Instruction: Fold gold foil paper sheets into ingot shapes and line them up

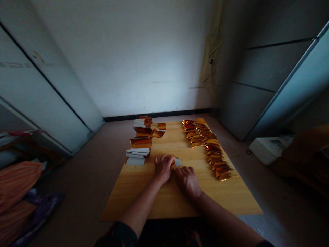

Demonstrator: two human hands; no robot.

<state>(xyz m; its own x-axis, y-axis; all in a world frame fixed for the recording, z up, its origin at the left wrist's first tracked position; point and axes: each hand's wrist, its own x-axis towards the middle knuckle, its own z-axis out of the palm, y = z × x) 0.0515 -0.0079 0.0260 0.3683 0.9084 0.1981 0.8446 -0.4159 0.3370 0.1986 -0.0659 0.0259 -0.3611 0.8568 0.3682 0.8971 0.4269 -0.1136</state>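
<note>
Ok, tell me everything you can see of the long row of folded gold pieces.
The row of folded gold pieces is shiny and foil-like, each small wedge overlapping the next. It lies on the wooden tabletop, curving from the far edge toward the near right. Neither the left hand nor the right hand touches it.

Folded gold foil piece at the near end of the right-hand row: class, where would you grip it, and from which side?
Pinch the folded gold foil piece by its exposed near edge, coming from the near side, past the right hand. It lies flat at the end of the overlapping row, so that edge is free, while its far end sits against the next piece.
</note>
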